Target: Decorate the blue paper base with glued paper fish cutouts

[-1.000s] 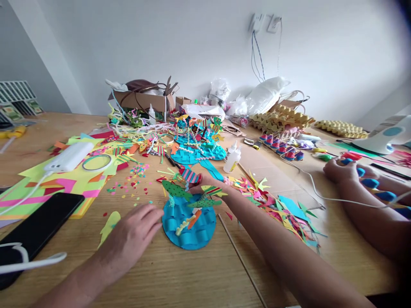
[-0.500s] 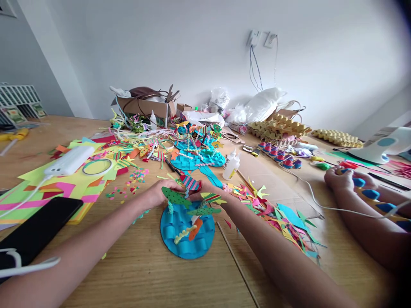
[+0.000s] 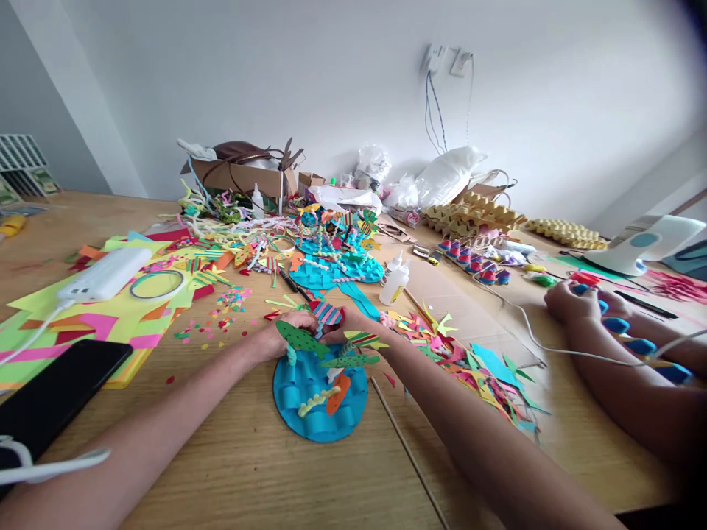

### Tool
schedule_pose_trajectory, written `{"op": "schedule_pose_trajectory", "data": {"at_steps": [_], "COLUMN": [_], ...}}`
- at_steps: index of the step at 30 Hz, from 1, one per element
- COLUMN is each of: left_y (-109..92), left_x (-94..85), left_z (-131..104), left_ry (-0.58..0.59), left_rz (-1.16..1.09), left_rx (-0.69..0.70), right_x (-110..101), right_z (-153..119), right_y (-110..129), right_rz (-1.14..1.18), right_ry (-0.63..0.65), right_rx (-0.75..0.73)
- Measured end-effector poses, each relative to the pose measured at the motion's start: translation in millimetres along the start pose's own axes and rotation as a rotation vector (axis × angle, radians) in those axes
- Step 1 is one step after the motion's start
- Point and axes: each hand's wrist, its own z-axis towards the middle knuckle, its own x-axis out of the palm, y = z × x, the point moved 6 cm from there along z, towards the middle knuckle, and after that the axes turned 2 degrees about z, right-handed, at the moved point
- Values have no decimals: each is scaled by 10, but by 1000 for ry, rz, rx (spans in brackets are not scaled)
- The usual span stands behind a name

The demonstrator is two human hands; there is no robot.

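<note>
A round blue paper base (image 3: 298, 412) with curled blue strips lies on the wooden table. Above it stand a green spotted paper fish (image 3: 298, 338), a yellow striped fish (image 3: 365, 339) and an orange piece (image 3: 338, 394), some on twisted pipe cleaners. At the base's far edge, my left hand (image 3: 290, 330) and my right hand (image 3: 353, 324) meet around a red-and-blue striped paper fish (image 3: 327, 313). The fingers of both are bent toward this fish, partly hidden behind it and the green fish.
Glue bottles (image 3: 395, 283) stand beyond my right hand, near paper scraps (image 3: 464, 368). A thin stick (image 3: 406, 445) lies right of the base. A phone (image 3: 71, 390) is at left. Another person's hands (image 3: 574, 302) hold a painted egg-carton strip at right.
The view has shifted slightly. My hands stay around the striped fish with little movement. The other person's egg-carton strip has turned a little.
</note>
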Motion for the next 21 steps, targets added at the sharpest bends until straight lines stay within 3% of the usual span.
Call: {"op": "schedule_pose_trajectory", "data": {"at_steps": [5, 10, 14, 21], "left_y": [-102, -71, -33, -77], "left_x": [0, 30, 41, 17], "left_z": [-37, -41, -36, -60], "left_ry": [16, 1, 2, -14], "left_rz": [-10, -18, -16, 25], "left_rx": [42, 58, 83, 124], "right_x": [-18, -41, -146, -310], "right_z": [-34, -156, -286, -474], "right_y": [17, 79, 29, -65], "right_rz": [29, 148, 321, 551], "right_ry": [0, -13, -164, -405], "right_rx": [-2, -41, -56, 45]}}
